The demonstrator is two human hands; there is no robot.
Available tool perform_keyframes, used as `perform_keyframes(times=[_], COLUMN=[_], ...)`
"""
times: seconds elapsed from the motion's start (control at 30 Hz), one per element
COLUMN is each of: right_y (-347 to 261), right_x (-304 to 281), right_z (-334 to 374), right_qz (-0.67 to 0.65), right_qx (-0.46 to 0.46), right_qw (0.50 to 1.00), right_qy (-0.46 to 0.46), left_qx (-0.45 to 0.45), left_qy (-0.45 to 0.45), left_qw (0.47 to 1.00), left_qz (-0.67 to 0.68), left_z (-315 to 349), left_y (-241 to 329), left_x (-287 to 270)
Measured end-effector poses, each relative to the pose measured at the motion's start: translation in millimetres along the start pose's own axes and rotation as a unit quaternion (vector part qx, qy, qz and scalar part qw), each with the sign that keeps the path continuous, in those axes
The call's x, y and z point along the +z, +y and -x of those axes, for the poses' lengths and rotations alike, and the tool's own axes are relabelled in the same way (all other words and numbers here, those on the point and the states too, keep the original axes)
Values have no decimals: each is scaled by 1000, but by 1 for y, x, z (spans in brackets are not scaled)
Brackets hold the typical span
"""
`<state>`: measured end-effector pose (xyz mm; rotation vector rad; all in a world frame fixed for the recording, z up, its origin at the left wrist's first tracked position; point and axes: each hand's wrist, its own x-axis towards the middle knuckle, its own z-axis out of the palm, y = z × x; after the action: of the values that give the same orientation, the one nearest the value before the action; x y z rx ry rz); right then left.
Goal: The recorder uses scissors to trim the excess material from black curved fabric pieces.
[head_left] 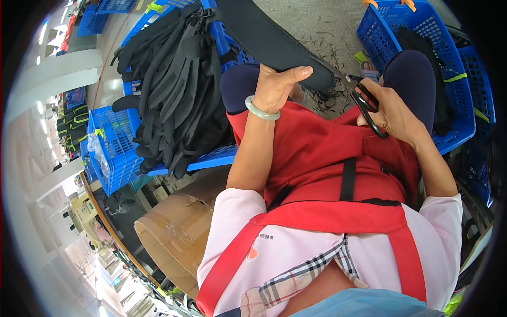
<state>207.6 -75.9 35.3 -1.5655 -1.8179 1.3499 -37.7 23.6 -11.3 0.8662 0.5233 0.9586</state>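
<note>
My left hand (277, 87) grips the end of a long black padded strap (272, 42), thumb stretched along its edge. The strap's wide curved body runs away from me towards the top of the view. My right hand (391, 108) is closed round a pair of scissors (362, 103) with black handles. Their narrow blades point towards the strap's edge, close by its rounded end; I cannot tell whether they touch. Both hands are above my lap, over a red apron (311, 142).
To the left, a blue plastic basket (203, 161) holds a heap of black straps (179, 100). Another blue basket (454, 134) with dark pieces stands at the right. Thread scraps (327, 50) litter the floor between them. A cardboard box (174, 227) sits by my left elbow.
</note>
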Motion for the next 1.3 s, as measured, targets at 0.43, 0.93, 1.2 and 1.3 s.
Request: perform_keyframes(times=[0.43, 0.93, 1.2, 1.3], right_y=[-7, 2, -15, -14], right_x=[5, 17, 7, 9], right_z=[-10, -18, -15, -18], right_qz=[8, 7, 29, 19], right_qx=[-21, -83, -41, -24], right_qw=[1000, 995, 998, 999], right_qy=[16, 63, 30, 11], left_qx=[-4, 19, 24, 14], left_qy=[-8, 52, 33, 33], left_qw=[1000, 996, 997, 997], left_qz=[6, 76, 65, 75], left_z=[1, 2, 1, 2], left_y=[-3, 1, -2, -3], left_x=[-1, 1, 1, 2])
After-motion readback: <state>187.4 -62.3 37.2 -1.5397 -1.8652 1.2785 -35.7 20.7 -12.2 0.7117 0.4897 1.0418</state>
